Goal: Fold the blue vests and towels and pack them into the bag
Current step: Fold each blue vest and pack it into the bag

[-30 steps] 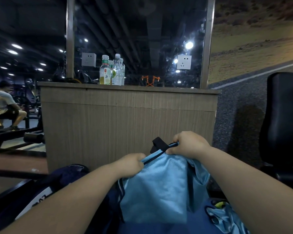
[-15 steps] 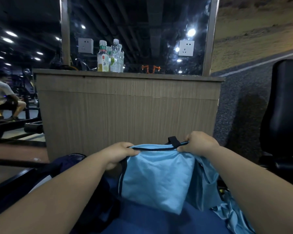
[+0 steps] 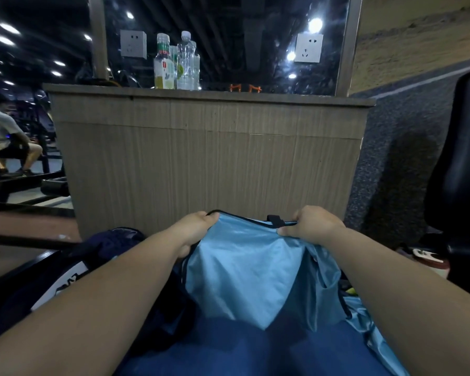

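The blue vest (image 3: 244,272) hangs in front of the person, held up by its black-trimmed top edge, with its lower point at or just above the dark blue worktop (image 3: 255,354); I cannot tell whether they touch. The left grip (image 3: 193,230) has its fingers curled over the left end of that edge, pinching the fabric; the right grip (image 3: 312,226) pinches the right end, just beside a small black loop (image 3: 276,219) that stands up from the trim.

The cloth looks thin and glossy, so it will probably slide on itself. A looser layer sags below the right grip and hangs unevenly, so a fold made from here may come out skewed or fall open. Both holds are at the edge only, so a quick shake or swing could pull the trim out of either pinch.

The dark navy bag (image 3: 111,245) lies just to the left, partly hidden behind the left forearm; its mouth is not visible, so the vest might bunch against a closed or collapsed opening. More light blue fabric (image 3: 369,329) lies under the right forearm and could be dragged along by it. Beyond stand a wooden counter (image 3: 206,158) with bottles (image 3: 164,63) on top, and a black seat (image 3: 459,158) at the right, all well apart from the vest.
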`<state>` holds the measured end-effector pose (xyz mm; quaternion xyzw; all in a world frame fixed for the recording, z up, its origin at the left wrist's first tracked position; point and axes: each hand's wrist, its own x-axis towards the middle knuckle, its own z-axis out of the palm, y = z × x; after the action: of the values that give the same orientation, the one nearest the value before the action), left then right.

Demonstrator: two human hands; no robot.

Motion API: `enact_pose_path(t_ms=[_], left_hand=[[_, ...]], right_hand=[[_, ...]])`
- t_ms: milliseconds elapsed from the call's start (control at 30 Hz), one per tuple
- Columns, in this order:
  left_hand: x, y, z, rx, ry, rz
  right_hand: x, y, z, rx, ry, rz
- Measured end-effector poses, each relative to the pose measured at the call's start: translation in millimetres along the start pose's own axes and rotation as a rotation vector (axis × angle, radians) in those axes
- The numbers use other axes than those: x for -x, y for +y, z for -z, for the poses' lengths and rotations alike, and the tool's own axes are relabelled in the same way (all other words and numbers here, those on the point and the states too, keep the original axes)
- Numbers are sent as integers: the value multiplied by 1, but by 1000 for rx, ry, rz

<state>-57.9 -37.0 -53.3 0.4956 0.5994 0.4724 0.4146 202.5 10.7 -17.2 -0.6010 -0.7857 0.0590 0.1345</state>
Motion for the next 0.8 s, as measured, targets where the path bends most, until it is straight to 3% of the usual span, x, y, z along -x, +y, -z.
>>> enact_pose_path(t_ms=[200,633,733,800], left_hand=[[-1,-8,13,197,-74,-9],[-16,-52,62,152,-246,106],[-32,-70,69,53,-140,167],[-49,-89,77,-259,-4,179]], right_hand=[[-5,-1,-14,2,-105,-26],[-22,-16,-51,-77,-327,9],[-31,-17,-70,-53,-311,22],[-39,-15,-88,-58,-244,24]])
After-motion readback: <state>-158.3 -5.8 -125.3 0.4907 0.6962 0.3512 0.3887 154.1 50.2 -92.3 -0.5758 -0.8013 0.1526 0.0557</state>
